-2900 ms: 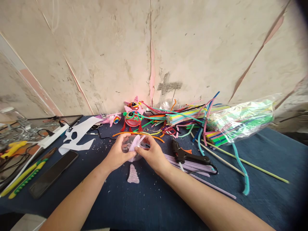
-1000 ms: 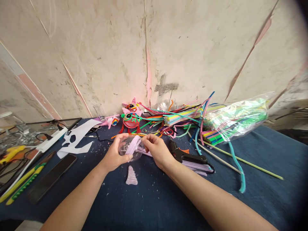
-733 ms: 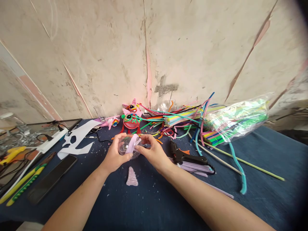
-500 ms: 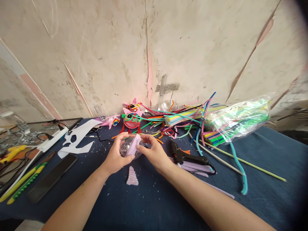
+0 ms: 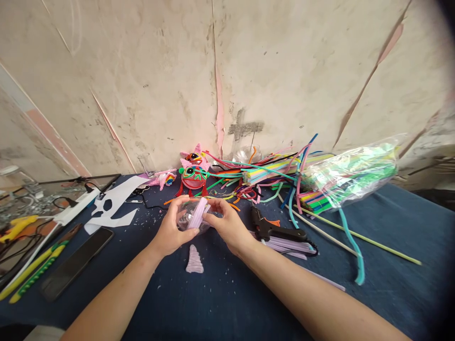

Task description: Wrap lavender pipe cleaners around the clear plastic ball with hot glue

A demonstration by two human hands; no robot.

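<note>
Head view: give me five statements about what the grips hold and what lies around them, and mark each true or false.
1. The left grip and the right grip both hold the clear rounded piece. True.
2. The ridged lilac triangle is in the right grip. False: the ridged lilac triangle lies on the blue cloth.
3. Lilac strips show in front of part of the clear rounded piece. True.
4. The phone has a lit screen. False: the phone's screen is dark.
5. The black glue gun lies to the right of the phone. True.
</note>
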